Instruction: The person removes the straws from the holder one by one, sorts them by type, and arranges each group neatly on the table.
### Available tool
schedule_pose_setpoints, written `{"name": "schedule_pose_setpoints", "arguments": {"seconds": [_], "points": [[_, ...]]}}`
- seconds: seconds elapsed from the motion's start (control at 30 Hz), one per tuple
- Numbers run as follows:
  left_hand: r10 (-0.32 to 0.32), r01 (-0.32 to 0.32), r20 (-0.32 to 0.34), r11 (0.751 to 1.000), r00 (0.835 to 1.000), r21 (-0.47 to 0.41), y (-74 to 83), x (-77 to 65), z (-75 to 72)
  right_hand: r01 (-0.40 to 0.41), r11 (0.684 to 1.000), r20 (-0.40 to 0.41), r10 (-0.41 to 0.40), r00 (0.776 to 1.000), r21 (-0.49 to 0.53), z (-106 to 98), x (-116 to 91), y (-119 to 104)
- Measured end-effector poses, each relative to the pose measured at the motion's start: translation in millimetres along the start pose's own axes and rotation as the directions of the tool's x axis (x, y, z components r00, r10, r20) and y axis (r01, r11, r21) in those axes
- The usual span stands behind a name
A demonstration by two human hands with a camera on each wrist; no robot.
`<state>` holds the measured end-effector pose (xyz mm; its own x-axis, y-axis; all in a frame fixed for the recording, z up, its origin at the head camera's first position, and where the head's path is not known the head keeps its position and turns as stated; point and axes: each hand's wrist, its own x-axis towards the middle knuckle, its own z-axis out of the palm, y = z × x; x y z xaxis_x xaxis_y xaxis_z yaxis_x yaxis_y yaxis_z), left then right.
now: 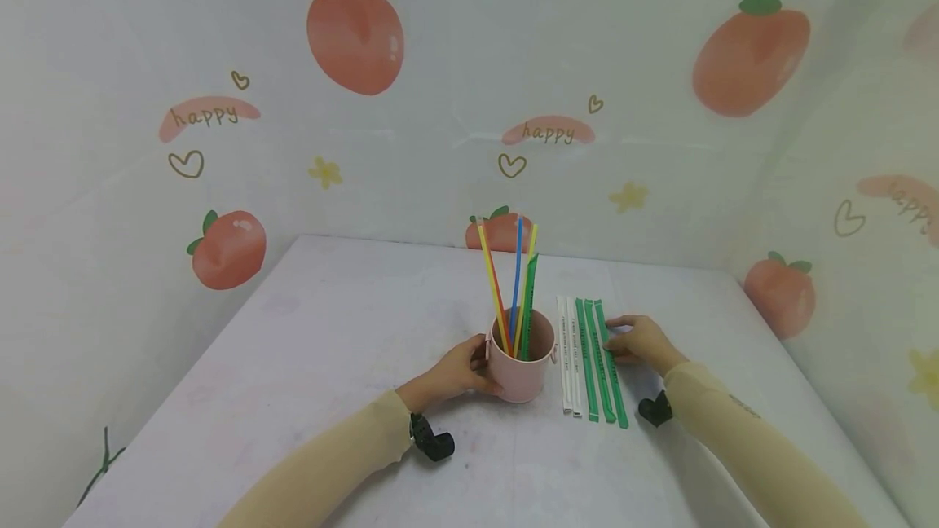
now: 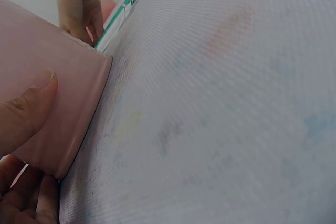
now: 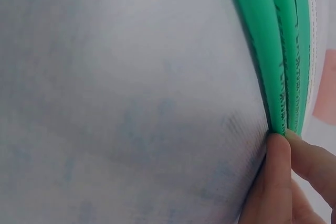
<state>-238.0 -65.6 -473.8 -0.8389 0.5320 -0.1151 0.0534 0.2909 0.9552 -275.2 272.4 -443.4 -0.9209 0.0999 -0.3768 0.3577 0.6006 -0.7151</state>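
My left hand (image 1: pixel 453 369) grips a small pink bucket (image 1: pixel 517 383) from its left side. In the left wrist view its thumb (image 2: pixel 31 106) lies along the wall, with the other fingers low by the base. The bucket stands upright and holds a blue straw (image 1: pixel 517 267), yellow and red ones, and a green-wrapped straw (image 1: pixel 530 300). Right of it, my right hand (image 1: pixel 644 344) pinches the outermost green-wrapped straw (image 1: pixel 614 385) of a row lying flat. Thumb and finger meet at that straw (image 3: pixel 268 61) in the right wrist view.
Two white-wrapped straws (image 1: pixel 566 365) lie between the bucket and the other green-wrapped straws (image 1: pixel 589 365). All rest on a white cloth-covered table (image 1: pixel 352 308). A fruit-printed sheet (image 1: pixel 440 104) hangs behind and at the sides. Each wrist carries a black camera (image 1: pixel 433 438).
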Motion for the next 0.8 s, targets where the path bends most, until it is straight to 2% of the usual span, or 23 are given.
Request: {"name": "schedule_pose_setpoints", "arguments": {"seconds": [0.6,0.8], "points": [[-0.019,0.019,-0.005,1.000,1.000,-0.017,0.9,-0.5,0.1,-0.015,0.999,0.021,0.015,1.000,0.042,-0.2,-4.5,-1.7],[0.008,-0.007,0.003,1.000,1.000,-0.009,-1.3,-0.2,0.5,-0.020,0.999,0.018,0.019,1.000,0.032,-0.7,-6.5,-2.5]]}}
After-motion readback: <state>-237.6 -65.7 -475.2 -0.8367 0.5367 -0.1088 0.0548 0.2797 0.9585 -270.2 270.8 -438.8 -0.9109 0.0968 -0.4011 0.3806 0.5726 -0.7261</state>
